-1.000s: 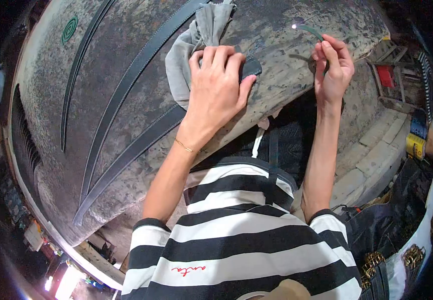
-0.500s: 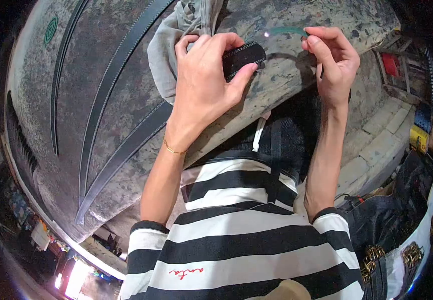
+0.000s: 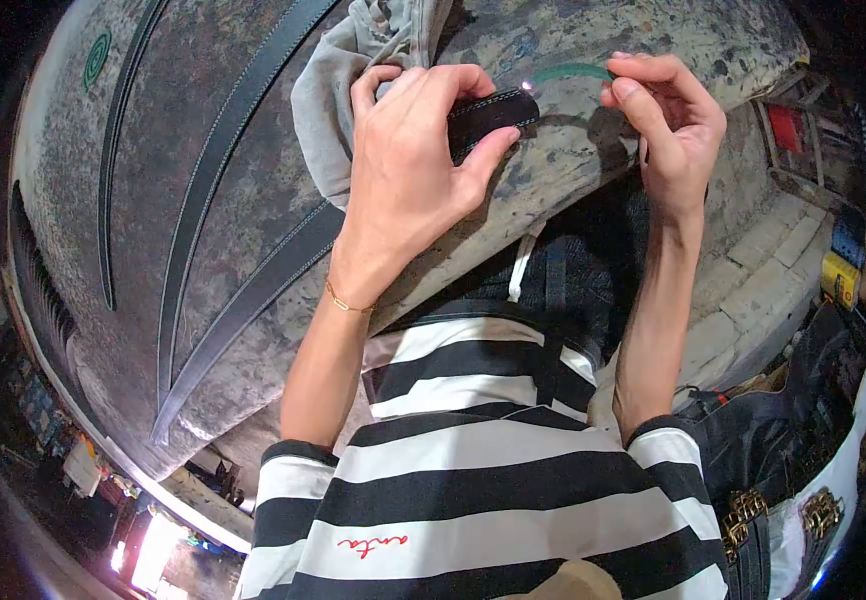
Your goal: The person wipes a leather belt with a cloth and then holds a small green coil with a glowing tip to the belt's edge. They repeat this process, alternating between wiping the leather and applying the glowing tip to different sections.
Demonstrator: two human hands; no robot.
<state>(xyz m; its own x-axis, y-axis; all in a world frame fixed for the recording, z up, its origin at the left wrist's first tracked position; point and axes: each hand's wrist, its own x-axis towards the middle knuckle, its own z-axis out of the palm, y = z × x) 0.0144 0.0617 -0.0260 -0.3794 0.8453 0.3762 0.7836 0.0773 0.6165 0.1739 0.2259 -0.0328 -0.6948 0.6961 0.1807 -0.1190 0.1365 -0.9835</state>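
Head view: left hand (image 3: 408,170) curled closed around black stitched belt end (image 3: 493,108), thumb underneath, pressing it on the mottled worktable (image 3: 73,200) by a grey cloth (image 3: 338,90). Right hand (image 3: 668,130) pinches a green curved strip (image 3: 571,70) between thumb and fingertips, its glowing tip (image 3: 526,86) just at the belt end's edge. More black belts (image 3: 208,170) lie across the table; green spiral coil (image 3: 100,60) at the far corner.

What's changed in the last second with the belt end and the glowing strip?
The left hand went from pressing flat to pinching the black belt end. The right hand swung the green strip leftwards, its glowing tip now at the belt end. Grey cloth and other belts stayed put.
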